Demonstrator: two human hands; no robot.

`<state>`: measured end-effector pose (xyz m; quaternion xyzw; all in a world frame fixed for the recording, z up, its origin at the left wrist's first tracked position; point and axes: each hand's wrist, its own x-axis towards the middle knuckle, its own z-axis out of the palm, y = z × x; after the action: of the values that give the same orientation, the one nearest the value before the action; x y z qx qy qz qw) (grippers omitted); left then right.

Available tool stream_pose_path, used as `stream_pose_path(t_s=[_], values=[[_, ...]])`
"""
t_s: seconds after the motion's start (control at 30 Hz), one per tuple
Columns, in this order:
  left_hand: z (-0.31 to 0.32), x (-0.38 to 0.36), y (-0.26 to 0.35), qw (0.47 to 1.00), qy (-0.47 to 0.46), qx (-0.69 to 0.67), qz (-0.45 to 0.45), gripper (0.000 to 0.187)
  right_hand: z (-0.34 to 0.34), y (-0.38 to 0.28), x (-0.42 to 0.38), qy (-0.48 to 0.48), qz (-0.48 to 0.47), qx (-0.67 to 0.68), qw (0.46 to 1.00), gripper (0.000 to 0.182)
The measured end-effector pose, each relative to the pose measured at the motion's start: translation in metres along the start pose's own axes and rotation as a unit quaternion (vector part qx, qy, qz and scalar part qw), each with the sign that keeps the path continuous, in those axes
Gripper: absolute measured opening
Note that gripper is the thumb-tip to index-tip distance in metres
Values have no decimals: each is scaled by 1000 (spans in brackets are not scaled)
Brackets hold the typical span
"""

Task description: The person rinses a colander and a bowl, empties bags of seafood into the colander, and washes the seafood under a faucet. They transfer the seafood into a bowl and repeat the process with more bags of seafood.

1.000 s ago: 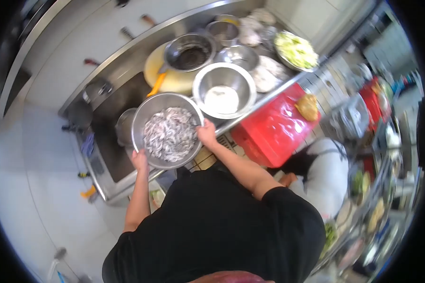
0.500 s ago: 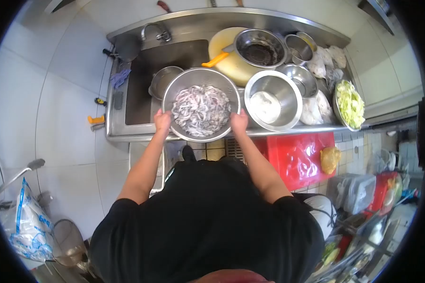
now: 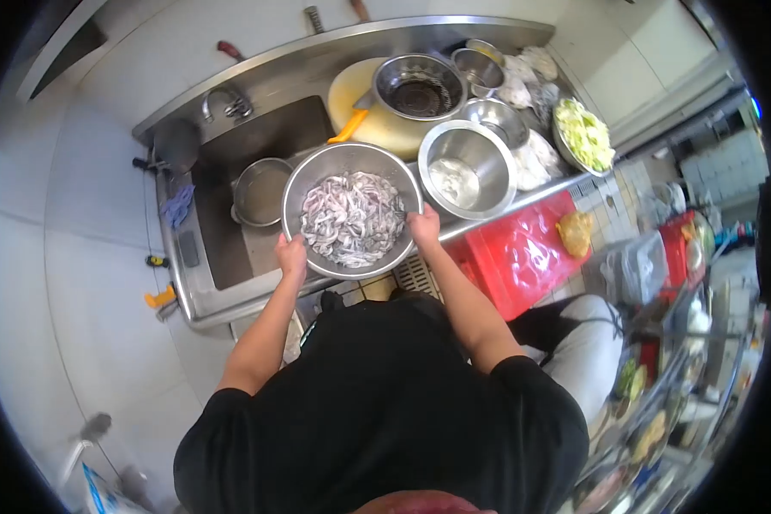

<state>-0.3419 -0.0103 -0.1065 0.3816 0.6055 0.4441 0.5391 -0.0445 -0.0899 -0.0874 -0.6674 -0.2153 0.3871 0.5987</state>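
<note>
Between my two hands is a wide metal bowl (image 3: 293, 201), held by its rim in front of the sink's edge. Pale and grey strips of what looks like squid or fish skin (image 3: 354, 219) fill its bottom. My left hand (image 3: 291, 257) is closed on the lower left rim. Gripping the right rim is my right hand (image 3: 424, 227), fingers mostly hidden behind the bowl. Close by on the right stands a deep steel pot (image 3: 499, 171) with some whitish stuff at its bottom. A smaller pot (image 3: 264, 190) with cloudy liquid sits in the sink, left of the bowl.
Behind the bowl, a yellow-handled knife (image 3: 349, 126) lies on a round cutting board (image 3: 344, 90), beside a dark-bottomed strainer bowl (image 3: 420, 87). Chopped cabbage (image 3: 584, 135) fills a bowl at the counter's right end. A red board (image 3: 522, 265) lies below. Another person's leg (image 3: 584, 347) is at right.
My view has turned, so the sink and counter appear tilted. The bowl in my hands has shifted slightly away from the sink pot, and more of the other person's leg shows.
</note>
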Motion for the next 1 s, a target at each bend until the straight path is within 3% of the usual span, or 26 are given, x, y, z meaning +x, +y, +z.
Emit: stream_pose_path(t_s=[0.17, 0.3, 0.43, 0.47, 0.6, 0.77, 0.9, 1.0], values=[[-4, 6, 9, 999, -47, 17, 20, 23, 0, 8, -12, 24, -17, 12, 999, 33], [0, 0, 21, 998, -52, -3, 36, 22, 2, 17, -8, 58, -39, -62, 996, 33], [-5, 4, 14, 997, -66, -8, 31, 22, 4, 14, -13, 43, -20, 2, 999, 32], [-6, 4, 12, 998, -56, -8, 40, 22, 3, 11, -14, 43, 2, -19, 999, 32], [0, 7, 6, 998, -37, -7, 51, 25, -1, 22, -3, 57, -75, -78, 992, 31], [0, -7, 3, 999, -12, -45, 13, 26, 0, -4, 12, 0, 75, -46, 996, 24], [0, -27, -6, 997, 61, -44, 5, 21, 8, -1, 26, -27, 53, 33, 998, 22], [6, -44, 10, 991, 102, -84, -26, 20, 13, -7, 37, -49, 25, -94, 994, 25]])
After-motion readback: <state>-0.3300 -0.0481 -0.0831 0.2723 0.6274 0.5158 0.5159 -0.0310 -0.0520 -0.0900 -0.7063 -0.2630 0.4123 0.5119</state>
